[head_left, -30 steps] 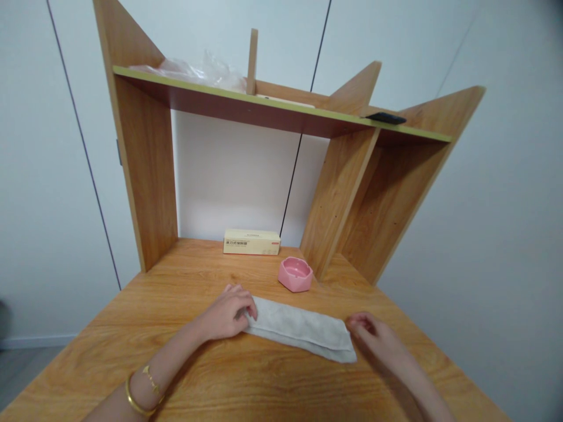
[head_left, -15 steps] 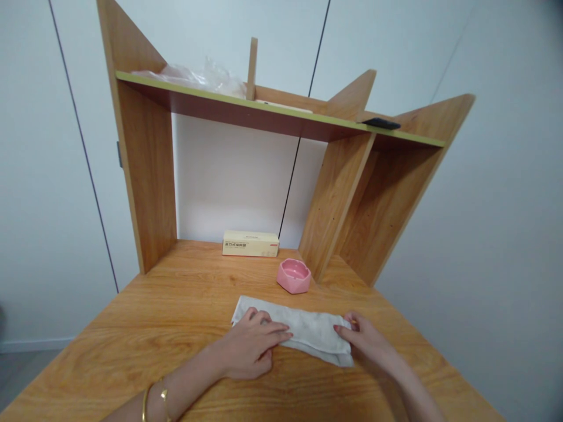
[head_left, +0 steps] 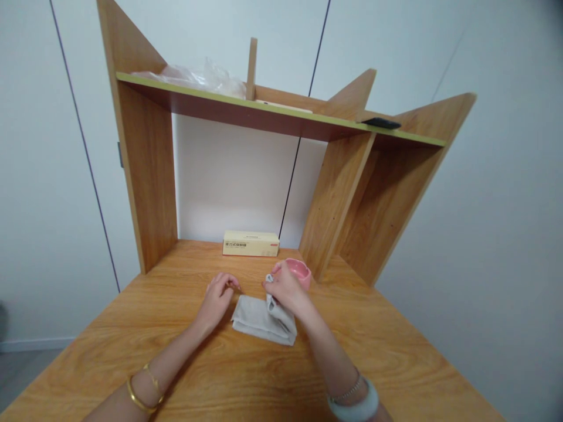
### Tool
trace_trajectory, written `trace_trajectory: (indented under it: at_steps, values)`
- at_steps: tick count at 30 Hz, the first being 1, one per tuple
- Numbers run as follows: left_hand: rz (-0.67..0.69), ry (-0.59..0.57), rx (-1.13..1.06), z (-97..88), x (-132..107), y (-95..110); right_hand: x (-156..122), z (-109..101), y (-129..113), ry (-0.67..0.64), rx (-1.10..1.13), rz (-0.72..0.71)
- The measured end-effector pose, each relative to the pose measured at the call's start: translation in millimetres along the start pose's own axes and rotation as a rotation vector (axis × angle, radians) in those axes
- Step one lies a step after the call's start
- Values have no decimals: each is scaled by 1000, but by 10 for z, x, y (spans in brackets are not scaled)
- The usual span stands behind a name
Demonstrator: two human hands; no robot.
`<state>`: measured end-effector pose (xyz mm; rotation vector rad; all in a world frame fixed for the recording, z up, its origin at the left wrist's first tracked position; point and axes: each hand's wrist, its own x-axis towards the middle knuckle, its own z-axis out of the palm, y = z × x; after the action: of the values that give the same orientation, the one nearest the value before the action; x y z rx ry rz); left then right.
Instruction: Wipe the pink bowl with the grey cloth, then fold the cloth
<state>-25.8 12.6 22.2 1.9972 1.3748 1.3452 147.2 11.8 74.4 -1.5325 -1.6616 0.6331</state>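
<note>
A grey cloth [head_left: 259,317] lies on the wooden desk [head_left: 176,328], folded over on itself into a short pad. My right hand [head_left: 285,289] is closed on the cloth's end, which it holds raised above the folded part. My left hand [head_left: 219,296] hovers just left of the cloth's far corner with its fingers curled and nothing visible in them. Gold bangles circle my left wrist, and a pale bangle my right.
A pink hexagonal dish [head_left: 299,271] sits right behind my right hand. A flat cream box [head_left: 250,243] lies at the back of the desk under the shelf [head_left: 272,111]. Upright wooden panels [head_left: 334,205] stand to the right. Crumpled plastic and a dark object rest on the shelf.
My right hand has carried the cloth's right end over to the left, folding it in half. My left hand has lifted off the cloth and moved back to its left corner.
</note>
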Motion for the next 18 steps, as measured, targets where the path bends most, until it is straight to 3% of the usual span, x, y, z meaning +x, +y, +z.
trace_trajectory:
  at_steps: [4, 7, 10, 14, 18]
  values:
    - [-27, 56, -16, -27, 40, -92, -34, 526, -58, -101, -172, -19]
    - [-24, 63, -4, -28, 30, -88, -112, 696, -23, -125, -186, -78]
    - [-4, 33, 16, -30, 4, -44, -147, 528, 15, -61, -191, -137]
    - [37, -110, 198, -13, -34, 19, -161, 33, 87, -10, -380, -125]
    - [12, -270, 363, 39, -58, 13, -272, -212, 265, -169, -649, 65]
